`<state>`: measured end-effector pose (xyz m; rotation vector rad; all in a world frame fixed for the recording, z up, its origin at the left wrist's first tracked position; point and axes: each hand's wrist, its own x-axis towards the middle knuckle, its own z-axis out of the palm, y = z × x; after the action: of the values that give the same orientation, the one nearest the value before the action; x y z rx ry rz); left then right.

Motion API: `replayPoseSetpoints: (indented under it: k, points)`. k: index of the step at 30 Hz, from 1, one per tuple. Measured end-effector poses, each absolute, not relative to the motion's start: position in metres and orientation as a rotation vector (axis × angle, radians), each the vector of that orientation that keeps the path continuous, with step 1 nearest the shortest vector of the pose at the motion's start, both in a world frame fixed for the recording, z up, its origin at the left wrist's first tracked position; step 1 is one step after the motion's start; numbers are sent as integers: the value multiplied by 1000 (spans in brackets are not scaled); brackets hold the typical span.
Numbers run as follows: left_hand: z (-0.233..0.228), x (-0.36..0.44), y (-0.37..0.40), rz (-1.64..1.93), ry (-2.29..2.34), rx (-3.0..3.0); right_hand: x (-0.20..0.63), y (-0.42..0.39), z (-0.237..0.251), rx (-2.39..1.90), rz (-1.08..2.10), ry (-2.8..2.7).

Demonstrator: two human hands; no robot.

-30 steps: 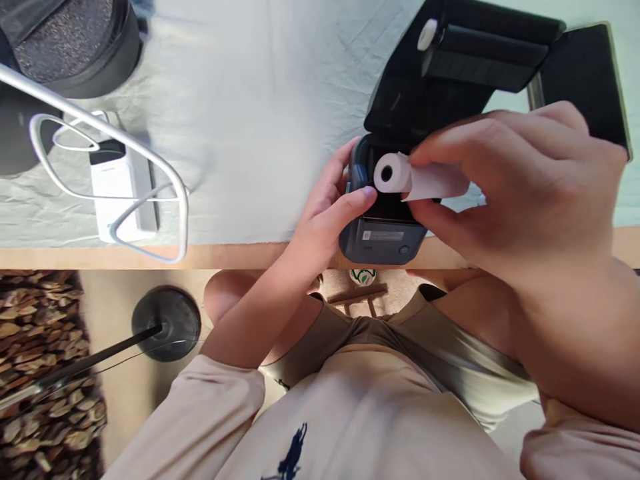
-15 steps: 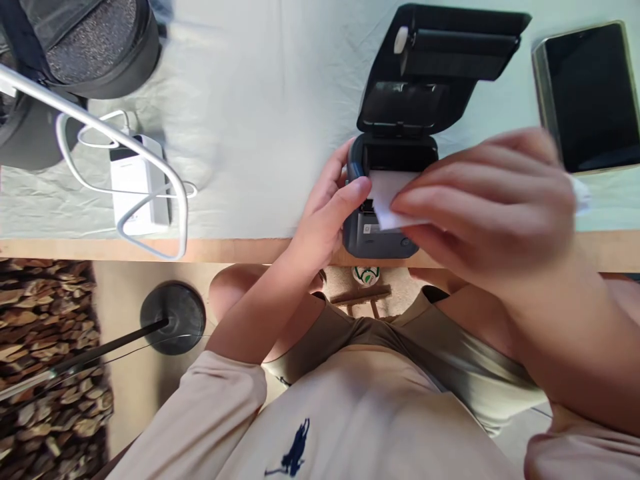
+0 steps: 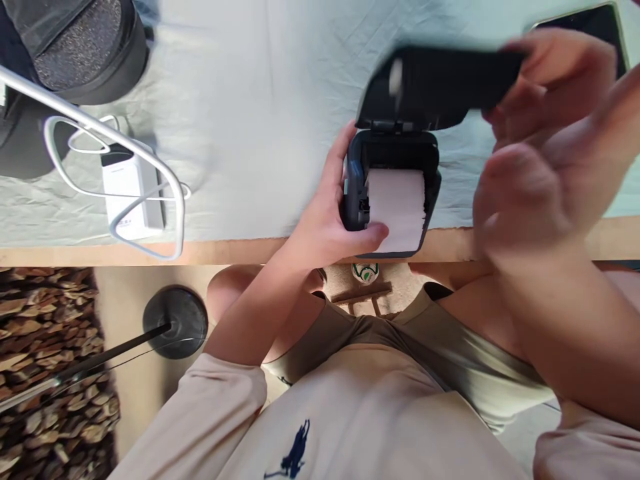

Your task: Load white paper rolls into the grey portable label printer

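Left grip [image 3: 335, 220] clamps a printer [image 3: 355, 167] at the tabletop's near edge [image 3: 235, 251], thumb [image 3: 373, 236] on its paper [image 3: 399, 200], while the right grip [image 3: 555, 143], closure unclear, apparently handles the raised lid [image 3: 450, 83], the next move seemingly needing that paper flat.

— Where's the printer [image 3: 400, 152]?
— On the counter [image 3: 235, 253], at its near edge, with paper [image 3: 397, 207] in it and its lid [image 3: 440, 87] behind.
— What's right of it?
— A phone [image 3: 595, 23], farther back.
— And left?
— 2 things: a box [image 3: 120, 193], crossed by a cable [image 3: 179, 220], and a case [image 3: 90, 57] behind and left of that box.
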<state>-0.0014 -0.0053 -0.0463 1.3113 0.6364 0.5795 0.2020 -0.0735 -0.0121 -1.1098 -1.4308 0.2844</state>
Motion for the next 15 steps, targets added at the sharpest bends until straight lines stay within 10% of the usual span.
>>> replayPoseSetpoints:
  k: [15]
  points:
    - [-36,3,-18,694,710,1055,204,-64,-42,-1362,968,-1361]
